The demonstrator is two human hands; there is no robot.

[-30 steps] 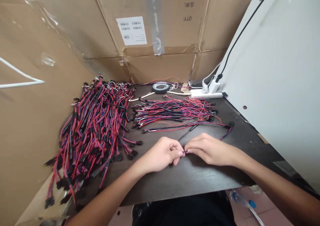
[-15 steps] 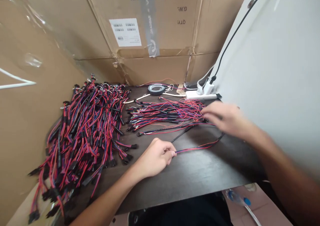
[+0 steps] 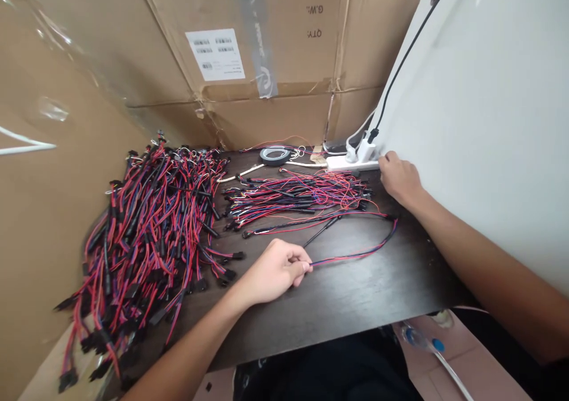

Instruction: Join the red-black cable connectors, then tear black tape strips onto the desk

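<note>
My left hand (image 3: 285,269) is closed in a pinch on a red-and-blue wire harness (image 3: 362,254) above the dark table. From my fingers the wires curve right and loop back to a dark joint, then run left past a thin black section toward the bundle. My right hand (image 3: 399,179) is at the right end of the white power strip (image 3: 342,163), fingers curled in. What those fingers hold, if anything, is hidden. Between the hands and the boxes lies a flat bundle of similar wire harnesses (image 3: 293,196).
On the left rises a large heap of wire harnesses (image 3: 155,229). A roll of tape (image 3: 274,156) lies at the back, before a cardboard box (image 3: 284,116). Black and white plugs stand in the power strip by a white panel (image 3: 489,122). Below the table edge is a plastic bottle (image 3: 415,337).
My right hand has moved away from the right end of the bundle, up and back to the end of the power strip. My left hand keeps its pinch on the wire harness.
</note>
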